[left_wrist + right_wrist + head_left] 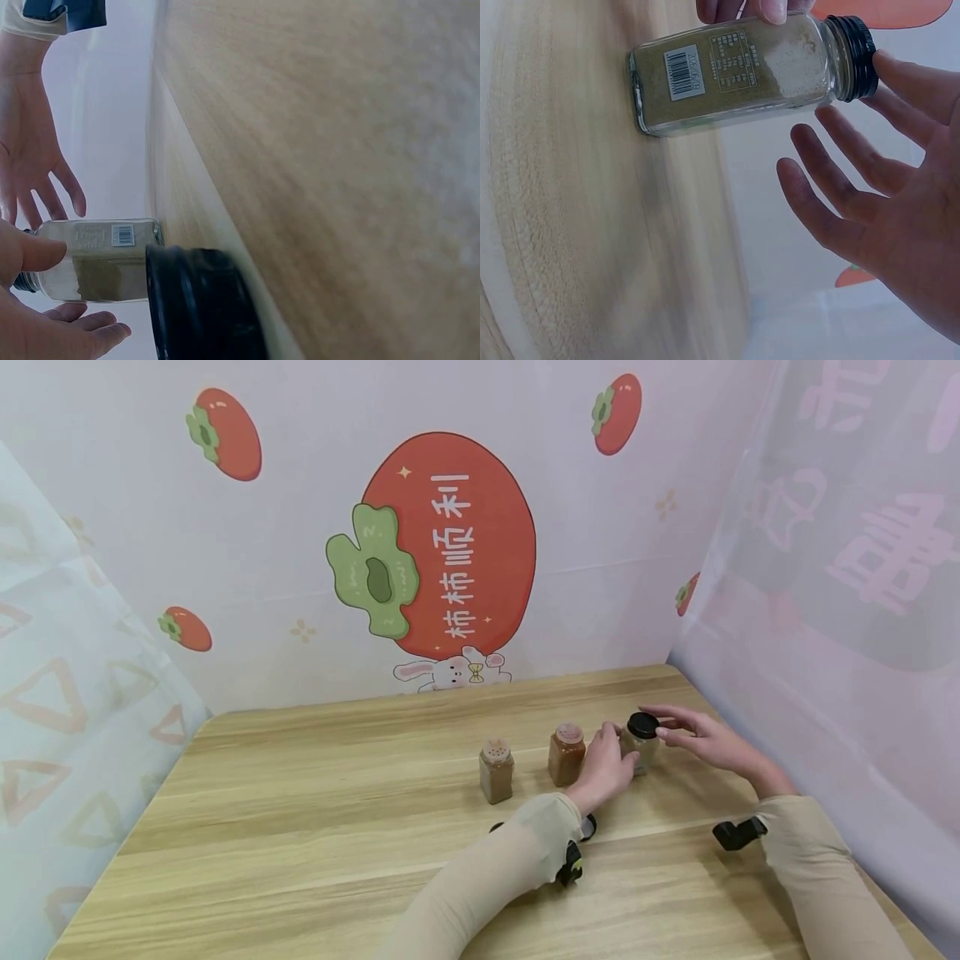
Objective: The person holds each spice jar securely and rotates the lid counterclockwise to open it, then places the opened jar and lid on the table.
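Observation:
A square glass spice jar (727, 71) with a black screw lid (642, 725) stands upright at the right of the table. It contains a brownish powder, and a barcode label (123, 235) shows on its side. My left hand (606, 766) holds the jar from the left, thumb on one side of the glass and fingers on the other. At the lid is my right hand (703, 742), its thumb touching the lid's edge and its other fingers spread out fairly straight. Left of the hands stand two shakers, a reddish-brown one (567, 756) and a lighter brown one (496, 772), their perforated tops uncovered.
A loose black lid (202, 304) looms large in the left wrist view. In the head view, one dark lid (589, 827) shows beside the left sleeve (487, 868), and another is mostly hidden behind it. Fabric walls (285, 552) enclose the wooden table (300, 793).

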